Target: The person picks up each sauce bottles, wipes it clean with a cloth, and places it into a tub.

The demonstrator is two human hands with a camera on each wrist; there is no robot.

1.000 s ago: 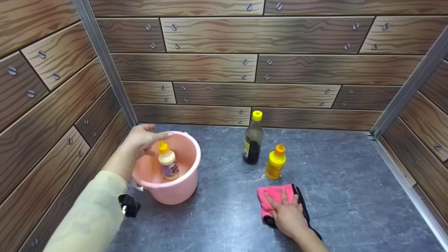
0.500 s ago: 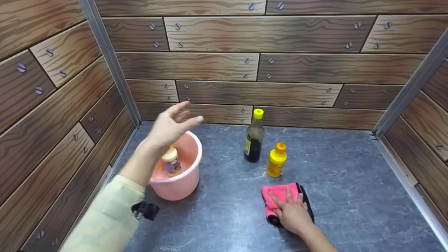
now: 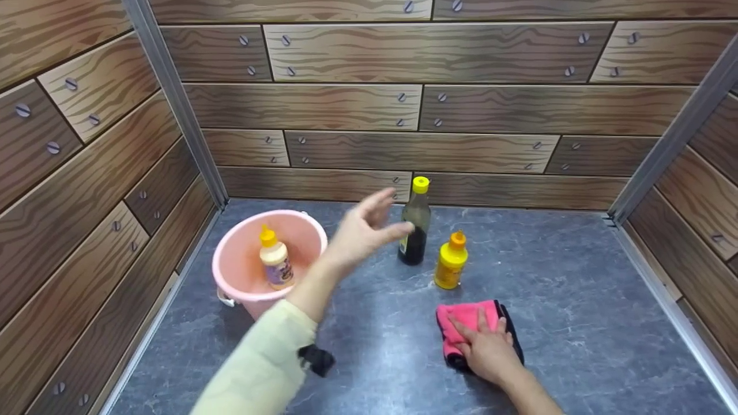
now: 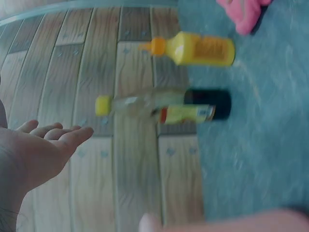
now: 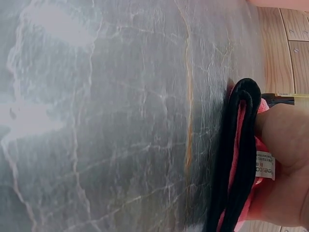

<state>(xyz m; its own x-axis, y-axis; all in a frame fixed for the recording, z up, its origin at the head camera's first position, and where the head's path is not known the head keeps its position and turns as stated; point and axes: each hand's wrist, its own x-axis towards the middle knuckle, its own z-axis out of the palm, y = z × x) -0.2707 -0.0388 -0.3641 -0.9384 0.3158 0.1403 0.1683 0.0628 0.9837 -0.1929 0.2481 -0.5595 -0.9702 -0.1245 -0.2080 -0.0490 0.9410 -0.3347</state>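
My left hand [image 3: 364, 231] is in the air between the bucket and a dark bottle [image 3: 414, 248], its fingers relaxed and holding nothing. In the head view it overlaps that bottle, which has a yellow cap, a yellowish label and dark liquid in its lower part. The left wrist view shows the palm [image 4: 38, 157] apart from the bottle. A small yellow bottle [image 3: 450, 268] with an orange nozzle stands just right of it. My right hand [image 3: 491, 353] rests with spread fingers on a folded pink cloth [image 3: 468, 312] with black edging; a white tag [image 5: 265, 165] shows beside the thumb.
On the left stands a pink bucket [image 3: 233, 274] with a white handle. Inside it is a cream squeeze bottle [image 3: 275, 259] with a yellow nozzle and a purple label. Wood-print walls [image 3: 346, 106] enclose the grey marbled table [image 3: 369, 323] at the back and sides.
My left hand has lifted out from over the bucket and moved right toward the dark bottle. The squeeze bottle stays in the bucket. My right hand remains on the cloth.
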